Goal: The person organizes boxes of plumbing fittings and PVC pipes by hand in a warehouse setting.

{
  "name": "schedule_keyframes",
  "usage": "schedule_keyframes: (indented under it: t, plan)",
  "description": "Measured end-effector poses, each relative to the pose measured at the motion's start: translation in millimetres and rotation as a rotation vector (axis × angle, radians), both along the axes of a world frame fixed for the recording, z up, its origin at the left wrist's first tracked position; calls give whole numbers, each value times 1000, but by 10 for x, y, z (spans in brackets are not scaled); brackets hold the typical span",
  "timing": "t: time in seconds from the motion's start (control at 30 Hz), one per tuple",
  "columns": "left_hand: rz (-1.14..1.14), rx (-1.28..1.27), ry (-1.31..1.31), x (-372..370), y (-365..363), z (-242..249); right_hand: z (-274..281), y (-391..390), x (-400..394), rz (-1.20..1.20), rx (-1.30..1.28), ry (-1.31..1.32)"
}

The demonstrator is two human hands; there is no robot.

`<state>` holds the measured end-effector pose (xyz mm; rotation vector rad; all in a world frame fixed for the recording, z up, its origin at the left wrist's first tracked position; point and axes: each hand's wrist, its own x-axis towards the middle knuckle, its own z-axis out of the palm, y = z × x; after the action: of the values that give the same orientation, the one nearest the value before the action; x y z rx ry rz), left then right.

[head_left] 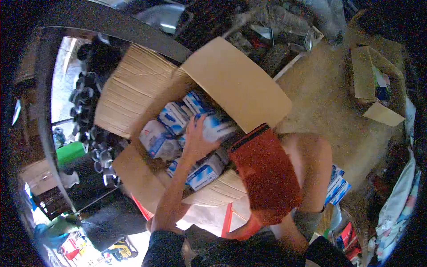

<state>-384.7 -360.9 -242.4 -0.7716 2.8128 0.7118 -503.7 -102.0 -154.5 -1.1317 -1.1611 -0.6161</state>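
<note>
I'm handling a blue-and-white packet (215, 127) inside the open cardboard carton (235, 80), half-spreading the left hand (199, 135) over it, grip unclear; lifting would be needing firm finger contact. Red fabric (267, 173) is obscuring the right hand; I can't tell its state.

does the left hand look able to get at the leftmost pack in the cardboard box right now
Probably yes: the leftmost pack lies uncovered, and the left hand is inside the cardboard box, close by. The flaps are spread outward, so little seems in the way.
</note>
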Motion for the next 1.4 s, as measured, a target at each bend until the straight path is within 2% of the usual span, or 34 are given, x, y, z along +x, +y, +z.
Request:
schedule_keyframes:
  t: [0.03,0.2,0.23,0.3,0.37,0.43,0.5,0.57,0.63,0.73,0.77,0.8,0.83,0.87,0.93,1.0,1.03,1.1,1.17,1.23,1.27,1.37,1.4]
  plan:
    - [-1,30,10,121,-8,472,41,-96,-33,-6,-37,13]
    - [-35,-20,13,1297,34,3145,539,-608,-6,195,-600,-326]
    - [17,-34,16,1617,80,3571,676,-688,46,260,-700,-396]
    - [208,19,93,2247,253,4028,964,-871,163,415,-878,-531]
    - [475,243,336,2795,579,3888,1255,-981,330,584,-1022,-674]
    - [697,655,664,3087,1027,3235,1498,-1032,538,753,-1118,-823]
    - [849,1170,968,3120,1511,2440,1614,-1026,813,890,-1162,-1008]
    - [888,1664,1193,3055,1957,1806,1632,-921,1107,983,-1161,-1222]
    - [848,2001,1327,3011,2227,1555,1572,-728,1286,1041,-1151,-1447]
    - [673,2293,1429,2988,2282,1498,1510,-75,1521,1079,-1125,-1795]
    - [618,2345,1432,2980,2250,1536,1503,275,1523,2136,-738,-1895]
    - [581,2360,1420,2959,2194,1592,1527,516,1517,2661,-728,-1755]
    - [555,2354,1414,2936,2129,1671,1608,586,1490,2864,-853,-1673]
    - [678,2198,1304,2874,2070,1837,1768,511,1548,3048,-926,-1665]
    - [647,2263,1192,2940,1922,1660,2055,274,1704,3109,-528,-1803]
    - [500,2222,1093,2808,1769,1744,2207,-72,1941,3002,-31,-1794]
    - [567,2110,1167,2716,1713,1799,2252,-245,2090,2906,148,-1737]
    - [648,1964,1324,2569,1560,1872,2255,-527,2392,2777,288,-1597]
    - [663,1903,1516,2458,1364,1902,2074,-666,2541,2828,408,-1605]
    - [590,1935,1505,2550,1221,1727,1797,-625,2754,2857,533,-1754]
    - [564,1949,1502,2649,1152,1633,1685,-579,2839,2812,693,-1821]
    - [522,1993,1502,2959,1100,1372,1522,-488,2910,3019,448,-1953]
    - [507,2004,1490,3036,1112,1310,1605,-471,2879,2978,483,-2086]
